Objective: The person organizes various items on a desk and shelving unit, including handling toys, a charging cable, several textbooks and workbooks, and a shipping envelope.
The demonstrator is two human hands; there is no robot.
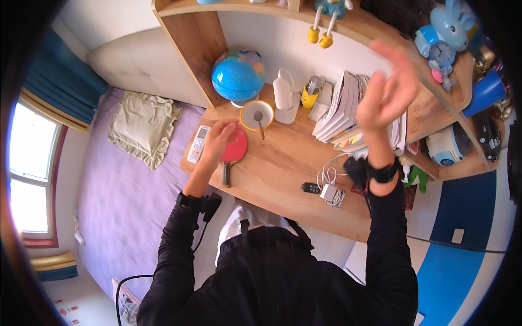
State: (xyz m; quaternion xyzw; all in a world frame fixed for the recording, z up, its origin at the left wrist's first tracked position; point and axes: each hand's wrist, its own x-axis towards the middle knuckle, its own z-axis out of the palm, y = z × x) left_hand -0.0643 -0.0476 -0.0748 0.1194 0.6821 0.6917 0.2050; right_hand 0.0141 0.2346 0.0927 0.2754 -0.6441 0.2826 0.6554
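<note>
My left hand [217,142] hovers over or rests on the red table tennis paddle [238,147], its fingers loosely apart and gripping nothing visible; contact cannot be made out. Just left of it lies a white remote control [199,143]. Behind the paddle stands a white bowl with a yellow rim [246,118], a spoon [259,122] leaning in it. My right hand [387,95], blurred and empty with fingers spread, is raised in front of a row of books [338,106]. A white charger with cable [329,193] and a small black remote [310,188] lie below it.
A globe [238,75], a white device on a flat base [283,95] and a yellow container [310,93] stand along the desk's back. Shelves [436,108] curve around the right, holding a blue rabbit-shaped clock [442,51] and a blue cup [486,93]. Left is a bed [118,212].
</note>
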